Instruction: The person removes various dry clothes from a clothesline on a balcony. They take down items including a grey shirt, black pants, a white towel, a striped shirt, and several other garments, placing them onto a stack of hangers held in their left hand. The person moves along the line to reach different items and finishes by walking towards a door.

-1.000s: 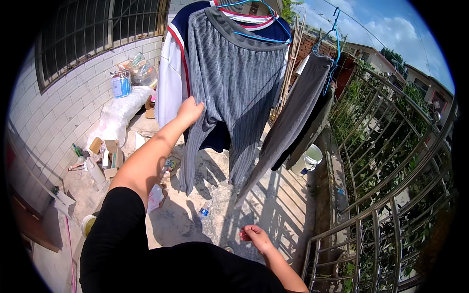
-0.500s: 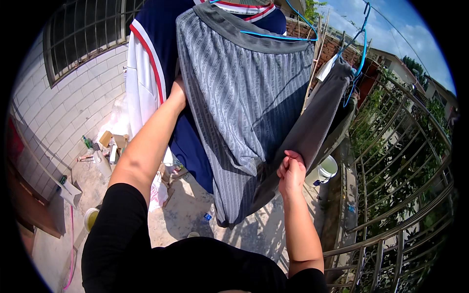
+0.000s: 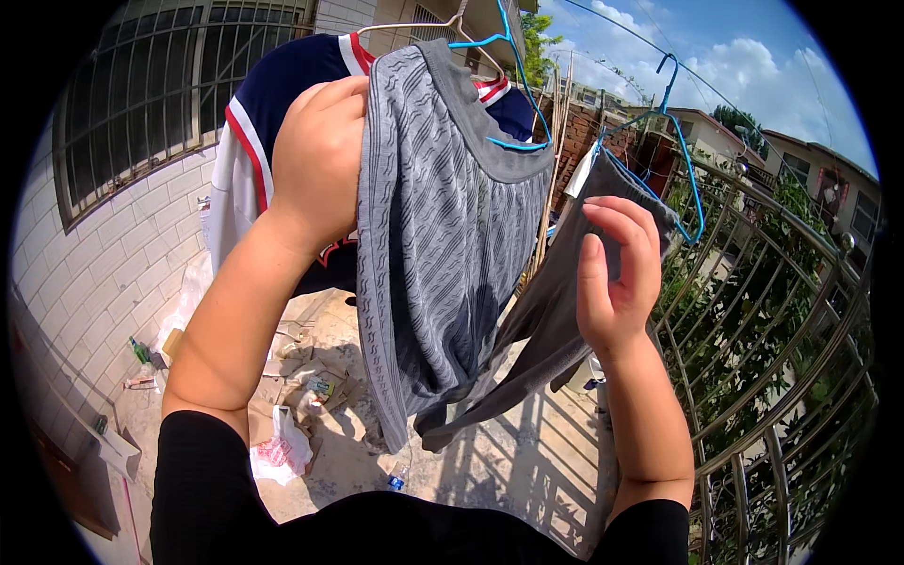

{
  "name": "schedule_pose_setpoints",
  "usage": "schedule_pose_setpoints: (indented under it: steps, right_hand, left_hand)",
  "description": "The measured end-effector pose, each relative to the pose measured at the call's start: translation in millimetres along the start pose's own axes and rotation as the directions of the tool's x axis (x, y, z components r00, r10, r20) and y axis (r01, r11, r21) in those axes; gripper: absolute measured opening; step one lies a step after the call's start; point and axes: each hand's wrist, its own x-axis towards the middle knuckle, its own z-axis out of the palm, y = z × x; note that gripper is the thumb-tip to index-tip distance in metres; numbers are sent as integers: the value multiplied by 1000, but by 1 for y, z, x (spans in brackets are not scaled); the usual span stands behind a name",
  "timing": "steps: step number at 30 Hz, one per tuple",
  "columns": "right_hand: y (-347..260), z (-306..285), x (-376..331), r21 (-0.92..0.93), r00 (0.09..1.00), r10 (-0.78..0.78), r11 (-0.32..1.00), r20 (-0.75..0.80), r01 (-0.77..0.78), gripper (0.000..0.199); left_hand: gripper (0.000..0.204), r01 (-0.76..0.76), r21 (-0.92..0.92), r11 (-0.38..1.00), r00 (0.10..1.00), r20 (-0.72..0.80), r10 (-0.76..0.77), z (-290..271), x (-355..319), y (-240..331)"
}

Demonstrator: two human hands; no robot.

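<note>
While the left hand [image 3: 325, 155] curls at the upper edge of the patterned gray pants [image 3: 452, 217], grip hidden, can't tell, the right hand [image 3: 617, 301] has risen, fingers [image 3: 633, 226] now loose, before plain gray pants [image 3: 558, 301]; any hold seems left-only. Blue hanger [image 3: 482, 41] at patterned waistband.

Sunlit yard, fisheye view, strong contrast

Light: hard, bright daylight, high, apparently from the right; the railing [image 3: 781, 485] at right throws barred shadow leftward across the pale ground [image 3: 565, 428]. Sky [image 3: 744, 66]: blue, clouds near white. Grey trousers [image 3: 443, 245]: pattern crisp on lit areas, dark shade on the lower folds. Left hand [image 3: 320, 160] and right hand [image 3: 621, 273]: well lit, outlines sharp. Black sleeves [image 3: 202, 480], near: little detail. Barred window [image 3: 127, 122], far left: dark panes. Distortion: curved railing, bowed left wall [image 3: 104, 226], black rounded corners
</note>
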Motion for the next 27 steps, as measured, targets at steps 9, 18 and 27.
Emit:
schedule_pose_setpoints:
  steps: [9,18,27]
  right_hand:
    - [103,-67,86,-111,552,826,563,116,-819,54]
    - [132,-26,121,346,355,900,258,254,-902,12]
    - [28,-6,103,367,627,700,515,342,-775,15]
  left_hand:
    - [74,710,-152,687,631,569,-527,12,-8,-91]
    - [32,782,-623,-23,546,702,-458,44,-9,-86]
    - [22,411,-793,449,605,-131,-786,-6,-18,-63]
